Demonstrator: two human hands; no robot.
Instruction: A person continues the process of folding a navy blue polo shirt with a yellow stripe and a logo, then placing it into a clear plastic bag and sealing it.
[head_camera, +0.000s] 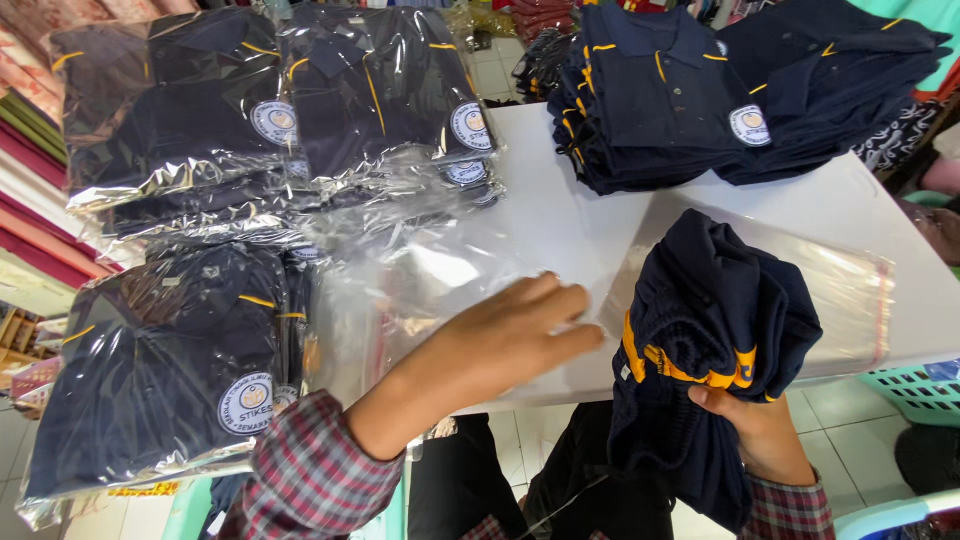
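Note:
My right hand (762, 432) grips a folded navy polo shirt with yellow trim (712, 330), held upright above the near table edge. My left hand (500, 340), fingers together and flat, rests on an empty clear plastic bag (420, 285) lying on the white table (560, 215). Another clear bag with a red-edged sealing strip (850, 295) lies flat behind the held shirt.
Bagged navy shirts lie in stacks at the left (170, 370) and back left (290, 110). A pile of unbagged navy shirts (700, 90) sits at the back right. A green plastic basket (915, 390) stands on the floor at the right. Folded fabrics (30, 170) line the left edge.

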